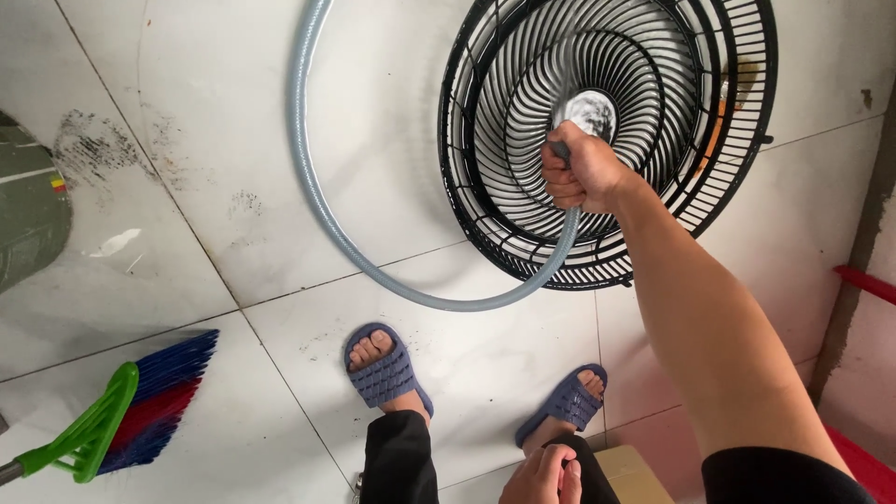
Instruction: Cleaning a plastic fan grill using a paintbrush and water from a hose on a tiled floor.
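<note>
- The black round wire fan grille (607, 140) lies flat on the pale tiled floor (233, 187), dished side up, in the upper right of my view; a second grille half seems to sit under it, though I cannot separate the two cleanly.
- My right hand (581, 173) is clenched tight around the end of the translucent blue-grey flexible hose (317, 205), with the nozzle end aimed at the shiny round hub in the grille's middle. A pale blur there reads to me as water spraying (I would not swear to it).
- The hose loops from my fist down under the grille's near rim, sweeps left across the floor and runs up out of view at the top.
- My left hand (546, 476) rests at the bottom edge on my knee, fingers curled loosely, holding nothing that I can see.
- I judge the step in hand to be rinsing the grille at its centre; the next move calls for sweeping the stream outward along the spiral wires while keeping the hose from kinking.
- My blue slotted sandals (385, 369) stand just short of the grille; a broom with a green head and blue and red bristles (131, 415) lies well off to the left.
</note>
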